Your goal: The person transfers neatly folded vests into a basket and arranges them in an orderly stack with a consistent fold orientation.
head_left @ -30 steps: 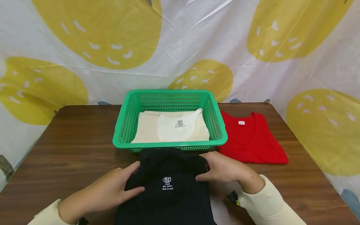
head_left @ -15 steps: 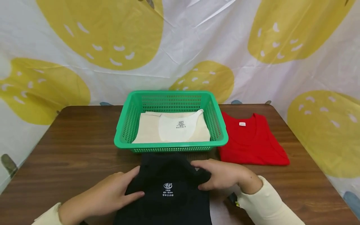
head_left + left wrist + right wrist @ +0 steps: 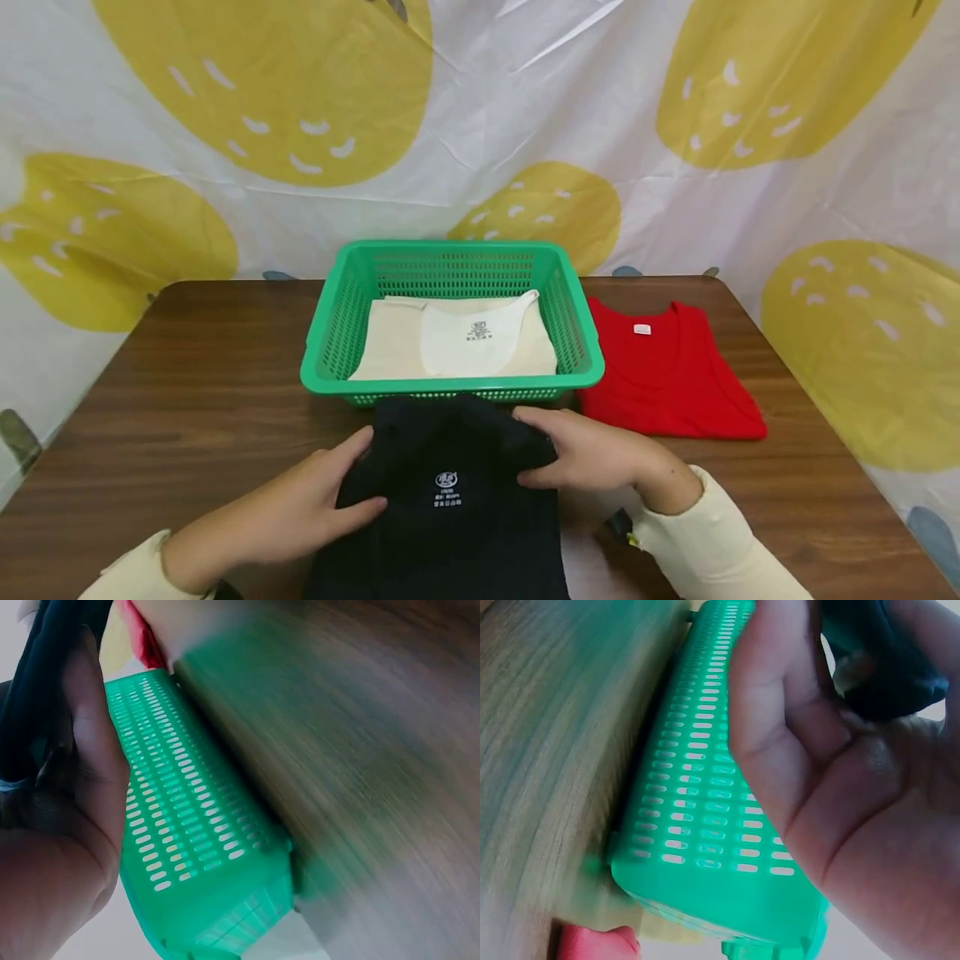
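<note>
Both hands, left (image 3: 300,508) and right (image 3: 592,454), kept a curled grip on the black top (image 3: 450,500), which had barely shifted toward the basket (image 3: 450,387), still unlifted.

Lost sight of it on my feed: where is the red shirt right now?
In the head view, the red shirt lies flat on the table, right of the green basket, beyond the right hand.

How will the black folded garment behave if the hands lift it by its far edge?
The black garment is soft knit, so it would likely droop and unfold. It looks light. Both the left hand and the right hand grip it, which probably keeps it flat.
</note>
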### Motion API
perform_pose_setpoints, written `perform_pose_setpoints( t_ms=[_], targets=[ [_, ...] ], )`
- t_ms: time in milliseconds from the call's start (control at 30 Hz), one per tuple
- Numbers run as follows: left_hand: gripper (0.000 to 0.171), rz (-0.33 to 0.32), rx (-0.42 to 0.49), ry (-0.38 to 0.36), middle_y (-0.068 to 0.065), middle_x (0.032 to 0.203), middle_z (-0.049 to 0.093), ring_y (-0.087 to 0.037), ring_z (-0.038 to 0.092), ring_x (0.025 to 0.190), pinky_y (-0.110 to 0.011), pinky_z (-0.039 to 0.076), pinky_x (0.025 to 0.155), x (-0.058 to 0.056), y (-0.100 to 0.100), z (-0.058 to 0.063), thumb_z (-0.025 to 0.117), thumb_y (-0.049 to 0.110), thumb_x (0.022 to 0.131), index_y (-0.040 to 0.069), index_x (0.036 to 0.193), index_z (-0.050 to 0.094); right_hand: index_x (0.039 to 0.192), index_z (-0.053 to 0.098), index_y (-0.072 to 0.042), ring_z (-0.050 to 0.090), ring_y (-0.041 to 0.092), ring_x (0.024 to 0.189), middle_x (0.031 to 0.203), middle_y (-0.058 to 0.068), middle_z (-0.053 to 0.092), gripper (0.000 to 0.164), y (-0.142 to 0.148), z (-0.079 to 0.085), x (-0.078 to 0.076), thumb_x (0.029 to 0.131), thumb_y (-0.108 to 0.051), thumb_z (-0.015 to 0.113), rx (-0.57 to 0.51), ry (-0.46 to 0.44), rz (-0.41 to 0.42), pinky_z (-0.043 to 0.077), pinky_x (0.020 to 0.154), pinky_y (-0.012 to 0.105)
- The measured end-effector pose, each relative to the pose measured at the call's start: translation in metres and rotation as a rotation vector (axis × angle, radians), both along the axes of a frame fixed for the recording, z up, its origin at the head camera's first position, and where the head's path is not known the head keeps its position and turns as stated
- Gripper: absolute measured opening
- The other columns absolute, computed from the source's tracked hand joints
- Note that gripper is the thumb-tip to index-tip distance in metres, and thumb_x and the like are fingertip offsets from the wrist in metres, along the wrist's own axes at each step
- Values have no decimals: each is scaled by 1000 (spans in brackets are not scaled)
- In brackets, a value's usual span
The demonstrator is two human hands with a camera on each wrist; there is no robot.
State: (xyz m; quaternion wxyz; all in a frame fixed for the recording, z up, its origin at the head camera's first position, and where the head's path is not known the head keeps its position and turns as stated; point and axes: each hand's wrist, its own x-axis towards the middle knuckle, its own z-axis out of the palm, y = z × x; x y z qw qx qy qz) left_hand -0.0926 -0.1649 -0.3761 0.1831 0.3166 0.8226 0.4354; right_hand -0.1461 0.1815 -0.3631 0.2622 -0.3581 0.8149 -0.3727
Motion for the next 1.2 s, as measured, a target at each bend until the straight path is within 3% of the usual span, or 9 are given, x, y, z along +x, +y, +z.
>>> perform_pose_setpoints(
  t_ms=[100,200,333,433,567,767,867,1067,1200],
  targets=[
    [63,0,43,-28,-4,131,65,-6,66,110,-22,55,89,-3,3,-1,62,28,100,15,150,27,132,47,-19,61,10,110,123,-6,61,48,0,2,2,91,-20,72,-39,-3,-62,51,97,26],
    [61,10,67,-38,-7,132,64,-6,67,109,-22,55,88,-7,7,0,61,25,101,13,150,26,124,46,-16,68,17,85,113,2,64,40,2,3,6,93,-17,71,-88,-44,-134,58,76,30],
    [64,25,77,-24,-10,135,62,-7,66,111,-22,55,89,-13,11,8,60,25,101,12,152,24,121,44,-12,64,24,60,104,8,65,37,5,7,11,94,-15,69,-128,-93,-230,55,53,32],
    [67,30,79,-19,-11,137,60,-10,66,113,-22,54,90,-17,12,15,59,25,101,12,154,20,122,41,-11,63,26,59,105,11,65,37,10,15,12,96,-13,66,-151,-111,-256,54,51,32],
    [69,73,28,50,-8,147,53,-14,59,124,-23,50,98,-25,13,27,60,27,101,15,156,19,121,38,-10,61,29,55,103,13,64,35,13,31,9,97,-12,63,-165,-126,-293,54,51,33],
    [72,156,-44,148,-11,155,39,-29,41,141,-53,37,114,-42,17,54,60,32,101,11,156,19,122,36,-12,61,30,55,97,13,66,37,13,61,-7,97,-12,63,-132,-84,-339,55,55,37],
    [74,199,-69,172,-16,154,38,-34,38,142,-60,32,115,-54,19,66,60,34,100,5,154,19,122,34,-10,60,29,55,96,14,65,36,10,74,-18,98,-12,61,-115,-52,-345,55,56,38],
    [74,245,-71,141,-19,152,36,-35,37,141,-58,28,117,-81,19,81,59,33,101,1,154,18,121,33,-9,56,26,54,91,15,62,31,3,94,-41,100,-11,56,-85,-46,-420,51,54,35],
    [66,242,-43,102,-15,145,46,-30,49,131,-54,36,113,-98,18,86,57,29,102,6,153,22,115,31,-9,50,25,53,92,16,58,22,-1,105,-60,102,-12,48,-66,-56,-465,48,54,34]
  ],
)
